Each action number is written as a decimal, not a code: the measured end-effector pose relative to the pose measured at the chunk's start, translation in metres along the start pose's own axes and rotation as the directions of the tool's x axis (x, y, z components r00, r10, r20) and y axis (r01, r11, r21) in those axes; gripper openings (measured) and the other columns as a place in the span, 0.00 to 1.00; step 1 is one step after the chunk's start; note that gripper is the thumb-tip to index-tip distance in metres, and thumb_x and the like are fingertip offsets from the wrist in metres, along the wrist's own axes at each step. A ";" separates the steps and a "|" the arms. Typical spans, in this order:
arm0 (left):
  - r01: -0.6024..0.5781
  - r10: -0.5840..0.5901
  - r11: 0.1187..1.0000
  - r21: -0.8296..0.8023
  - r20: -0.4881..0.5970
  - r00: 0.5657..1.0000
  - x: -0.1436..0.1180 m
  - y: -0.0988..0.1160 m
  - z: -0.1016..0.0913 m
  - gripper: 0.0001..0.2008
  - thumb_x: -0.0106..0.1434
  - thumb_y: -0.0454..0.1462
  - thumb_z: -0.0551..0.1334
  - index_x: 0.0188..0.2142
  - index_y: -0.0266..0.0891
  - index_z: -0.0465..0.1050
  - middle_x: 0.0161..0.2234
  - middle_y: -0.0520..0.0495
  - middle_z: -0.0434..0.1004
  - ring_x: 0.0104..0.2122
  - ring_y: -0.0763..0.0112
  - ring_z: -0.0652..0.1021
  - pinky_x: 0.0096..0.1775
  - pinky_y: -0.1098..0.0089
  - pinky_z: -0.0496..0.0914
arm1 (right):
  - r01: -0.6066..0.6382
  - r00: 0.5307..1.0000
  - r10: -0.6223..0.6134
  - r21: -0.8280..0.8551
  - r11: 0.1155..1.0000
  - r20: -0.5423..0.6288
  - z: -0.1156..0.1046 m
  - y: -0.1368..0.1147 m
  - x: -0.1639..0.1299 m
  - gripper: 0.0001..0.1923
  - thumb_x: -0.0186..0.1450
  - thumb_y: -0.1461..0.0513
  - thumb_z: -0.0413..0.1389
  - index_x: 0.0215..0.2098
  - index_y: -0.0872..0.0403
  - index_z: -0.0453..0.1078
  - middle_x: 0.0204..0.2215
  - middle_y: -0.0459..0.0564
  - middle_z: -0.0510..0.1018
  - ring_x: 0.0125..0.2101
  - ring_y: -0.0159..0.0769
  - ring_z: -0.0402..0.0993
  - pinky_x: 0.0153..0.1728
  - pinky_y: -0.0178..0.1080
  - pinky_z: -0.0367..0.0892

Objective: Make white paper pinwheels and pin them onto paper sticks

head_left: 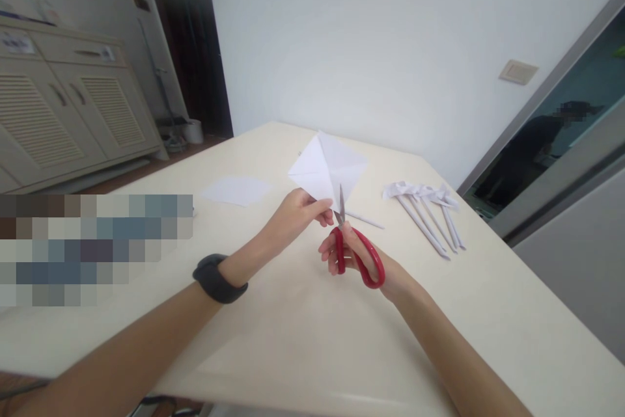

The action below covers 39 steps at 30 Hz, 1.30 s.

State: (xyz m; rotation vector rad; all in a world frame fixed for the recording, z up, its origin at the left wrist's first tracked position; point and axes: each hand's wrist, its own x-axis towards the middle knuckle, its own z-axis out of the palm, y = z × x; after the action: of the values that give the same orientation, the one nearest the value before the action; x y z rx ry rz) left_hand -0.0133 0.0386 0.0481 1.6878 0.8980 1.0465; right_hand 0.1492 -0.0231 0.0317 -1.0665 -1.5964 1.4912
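Left hand (293, 212): closed on the lower corner of the folded paper (326, 170), thumb and fingertips pinching it, held up above the table (303, 332). A dark band (217, 279) sits on that wrist.

Right hand (351, 254): fingers through the red handles of the scissors (359, 254), gripping them. The blades point up, and their tips meet the bottom edge of the folded paper, just right of the left hand's pinch; whether the blades are parted cannot be told.

Folded paper: white, kite-shaped, with creases running out from its middle; it stands tilted in the air over the middle of the table.

Flat sheet (237, 190): white, lying on the table left of the folded paper and apart from it.

Thin paper stick (364, 219): lying on the table just right of the scissors' blades, below the folded paper.

Rolled paper sticks (430, 215): a small group with crumpled tops, side by side on the table, well to the right of the folded paper, near the table's far right edge.

Cabinet (58, 111): pale, with slatted doors, standing far left of the table against the wall.
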 end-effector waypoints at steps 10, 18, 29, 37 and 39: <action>-0.003 0.003 1.000 0.030 0.019 1.000 -0.001 0.000 0.002 0.16 0.60 0.40 0.55 0.21 0.33 0.71 0.21 0.47 0.74 0.25 0.72 0.73 0.33 0.72 0.68 | -0.015 0.999 0.012 -0.062 0.998 -0.037 0.001 0.003 0.004 0.28 0.65 0.45 0.39 0.32 0.56 0.73 0.21 0.47 0.69 0.22 0.29 0.64 0.27 0.35 0.59; 0.009 -0.012 0.996 0.087 0.034 0.999 -0.001 0.003 0.000 0.17 0.60 0.41 0.55 0.22 0.33 0.72 0.22 0.47 0.75 0.26 0.72 0.73 0.33 0.72 0.67 | 0.033 0.998 -0.036 -0.069 0.997 -0.046 0.004 0.005 0.003 0.29 0.65 0.45 0.40 0.32 0.56 0.73 0.19 0.46 0.69 0.21 0.28 0.65 0.26 0.34 0.61; 0.019 -0.024 0.991 0.129 0.043 0.999 0.000 0.006 -0.001 0.17 0.60 0.42 0.55 0.21 0.34 0.72 0.22 0.47 0.75 0.26 0.71 0.74 0.32 0.73 0.67 | 0.020 0.999 -0.021 -0.032 0.999 -0.035 0.008 0.005 0.005 0.30 0.64 0.43 0.40 0.30 0.57 0.72 0.20 0.46 0.68 0.20 0.29 0.67 0.26 0.35 0.61; 0.007 -0.020 0.982 0.189 0.063 0.998 -0.001 0.006 0.000 0.16 0.59 0.41 0.55 0.20 0.35 0.71 0.20 0.49 0.74 0.24 0.71 0.74 0.30 0.73 0.66 | -0.004 0.997 0.002 -0.026 1.000 -0.072 0.006 0.001 0.007 0.28 0.64 0.44 0.41 0.29 0.57 0.71 0.20 0.46 0.67 0.21 0.29 0.64 0.28 0.35 0.59; 0.001 -0.014 0.982 0.187 0.067 0.998 -0.001 0.006 0.000 0.16 0.59 0.41 0.55 0.21 0.35 0.71 0.21 0.49 0.74 0.24 0.71 0.74 0.30 0.73 0.66 | -0.001 0.998 0.000 -0.014 1.000 -0.068 0.006 0.002 0.007 0.29 0.64 0.44 0.42 0.28 0.57 0.71 0.20 0.46 0.67 0.21 0.28 0.64 0.27 0.35 0.59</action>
State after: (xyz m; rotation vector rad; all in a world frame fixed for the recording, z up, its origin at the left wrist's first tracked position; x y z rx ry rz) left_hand -0.0131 0.0360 0.0533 1.8623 0.9829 0.9174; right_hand 0.1413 -0.0192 0.0289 -1.1139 -1.5621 1.4305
